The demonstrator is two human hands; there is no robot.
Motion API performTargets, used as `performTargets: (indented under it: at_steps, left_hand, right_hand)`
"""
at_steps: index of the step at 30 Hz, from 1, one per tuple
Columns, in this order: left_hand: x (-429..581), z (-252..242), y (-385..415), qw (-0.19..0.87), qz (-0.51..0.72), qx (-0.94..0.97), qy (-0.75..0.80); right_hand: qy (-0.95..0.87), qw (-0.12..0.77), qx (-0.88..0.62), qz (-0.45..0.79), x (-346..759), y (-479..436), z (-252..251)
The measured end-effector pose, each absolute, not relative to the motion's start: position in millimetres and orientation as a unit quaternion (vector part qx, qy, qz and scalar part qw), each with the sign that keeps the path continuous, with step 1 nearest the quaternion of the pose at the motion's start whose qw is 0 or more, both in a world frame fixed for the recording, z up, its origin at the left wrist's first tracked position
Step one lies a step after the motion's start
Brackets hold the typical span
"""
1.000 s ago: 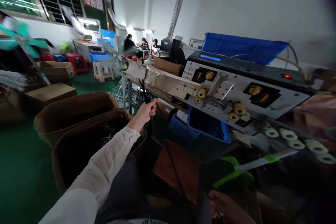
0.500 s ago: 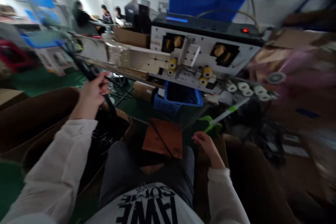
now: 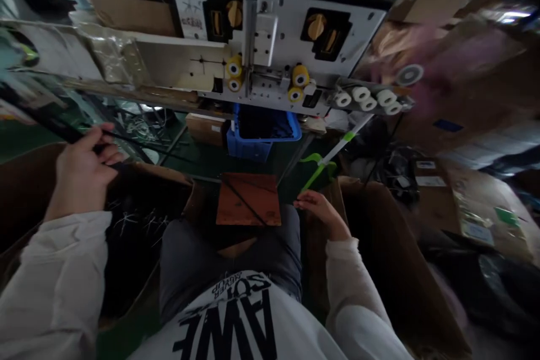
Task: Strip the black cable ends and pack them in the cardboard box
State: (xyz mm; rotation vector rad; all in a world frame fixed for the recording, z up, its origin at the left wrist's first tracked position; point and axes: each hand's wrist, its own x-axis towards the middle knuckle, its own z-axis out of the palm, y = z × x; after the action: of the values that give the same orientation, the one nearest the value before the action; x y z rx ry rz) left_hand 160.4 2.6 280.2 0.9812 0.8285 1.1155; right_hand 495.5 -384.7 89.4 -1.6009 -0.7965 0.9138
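My left hand [image 3: 86, 171] is closed around long, thin black cables [image 3: 50, 124], held over the left carton. The cables run off to the upper left, and a thin end sticks out to the right of my fingers. My right hand [image 3: 320, 211] has its fingertips pinched together beside my right thigh, near a green-legged stand [image 3: 314, 174]. Whatever is in that pinch is too small to make out. A reddish-brown board [image 3: 236, 214] rests at my knees, and a thin black cable [image 3: 242, 201] lies slantwise across it.
Ahead stands a machine [image 3: 282, 17] with yellow rollers and a red display. Below it is a blue crate [image 3: 248, 146]. An open carton [image 3: 177, 171] holding dark cables with white ties is at left; another carton [image 3: 375, 225] stands at right. People sit at the far left.
The view has shifted, so the machine now appears higher and farther left. My left hand has moved left in view with the cables. My right hand stays pinched beside my thigh.
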Motion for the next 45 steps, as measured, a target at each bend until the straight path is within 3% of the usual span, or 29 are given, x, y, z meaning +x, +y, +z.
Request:
performTargets:
  at_steps: [4, 6, 13, 18, 24, 33, 39, 41, 45]
  left_hand:
    - [159, 274, -15, 0.721, 0.434, 0.435, 0.322]
    - [158, 269, -22, 0.737, 0.396, 0.456, 0.305]
    - [167, 245, -45, 0.72, 0.343, 0.512, 0.32]
    - [166, 232, -52, 0.717, 0.338, 0.516, 0.324]
    - [164, 222, -56, 0.726, 0.33, 0.514, 0.315]
    - [170, 219, -58, 0.739, 0.322, 0.515, 0.292]
    - [174, 235, -70, 0.717, 0.341, 0.536, 0.288]
    - [176, 243, -74, 0.707, 0.35, 0.543, 0.287]
    - [179, 256, -80, 0.694, 0.365, 0.553, 0.281]
  right_hand:
    - [-0.41, 0.348, -0.663, 0.521, 501, -403, 72]
    - [-0.403, 0.332, -0.682, 0.513, 493, -392, 61]
    - [-0.43, 0.242, -0.827, 0.27, 410, -249, 36]
    - [-0.388, 0.192, -0.874, 0.22, 373, -182, 24]
    - [-0.396, 0.165, -0.87, 0.242, 371, -171, 10]
    - [-0.457, 0.29, -0.78, 0.314, 375, -184, 30]
    - [-0.391, 0.624, -0.528, 0.422, 355, -186, 123]
    - [-0.377, 0.671, -0.474, 0.426, 343, -188, 155]
    - [-0.394, 0.68, -0.454, 0.42, 319, -193, 188]
